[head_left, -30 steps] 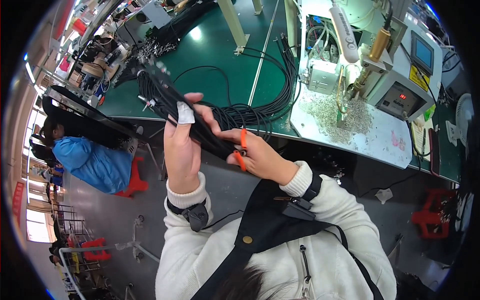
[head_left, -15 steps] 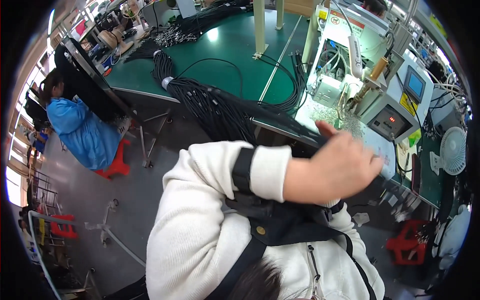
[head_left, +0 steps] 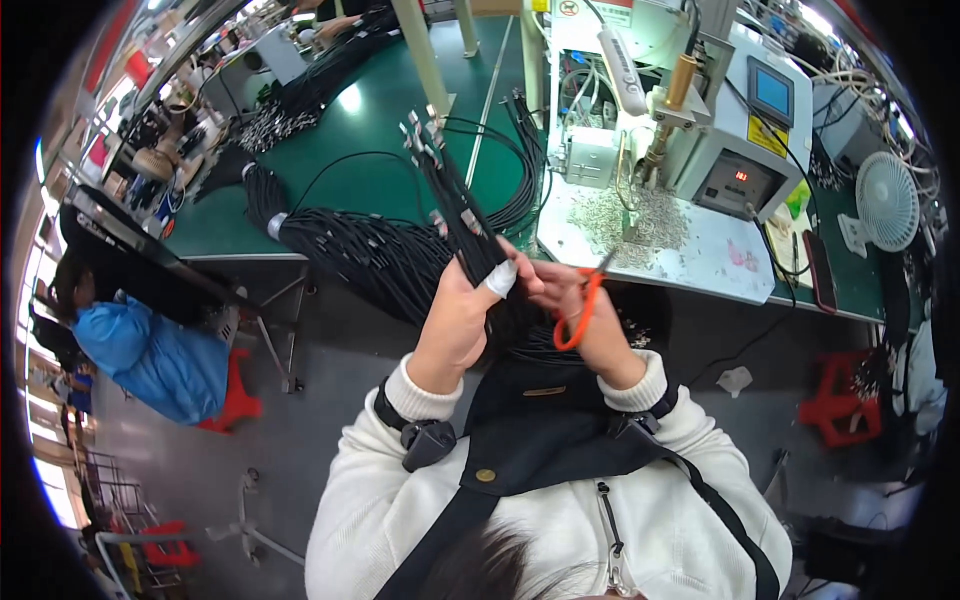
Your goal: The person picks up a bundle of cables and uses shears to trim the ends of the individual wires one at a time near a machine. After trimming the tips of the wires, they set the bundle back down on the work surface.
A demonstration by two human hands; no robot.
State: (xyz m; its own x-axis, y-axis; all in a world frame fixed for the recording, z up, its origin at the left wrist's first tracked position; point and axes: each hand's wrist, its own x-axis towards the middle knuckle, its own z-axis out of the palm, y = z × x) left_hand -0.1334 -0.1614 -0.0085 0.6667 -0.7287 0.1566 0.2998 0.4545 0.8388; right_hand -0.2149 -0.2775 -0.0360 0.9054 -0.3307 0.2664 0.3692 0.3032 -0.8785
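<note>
My left hand [head_left: 462, 320] grips a bundle of black cables [head_left: 455, 205] with metal connector ends that point up and away from me. A white tape strip wraps one of its fingers. My right hand [head_left: 585, 315] holds small orange-handled scissors [head_left: 580, 300] right beside the bundle, blades angled up to the right. Both hands meet just above my black apron. A larger heap of black cables [head_left: 350, 255] hangs over the edge of the green table [head_left: 380, 150] to the left of my hands.
A grey machine with a small screen [head_left: 740, 130] stands on a white plate strewn with metal bits [head_left: 650, 215]. A white fan [head_left: 885, 205] sits at right. A person in blue [head_left: 150, 355] sits at left near a red stool [head_left: 235, 400]. Another red stool [head_left: 845, 410] stands at right.
Half a second ago my arm was raised across the view with the hand open. Now both hands are back together in front of me, holding the cable bundle and the scissors.
</note>
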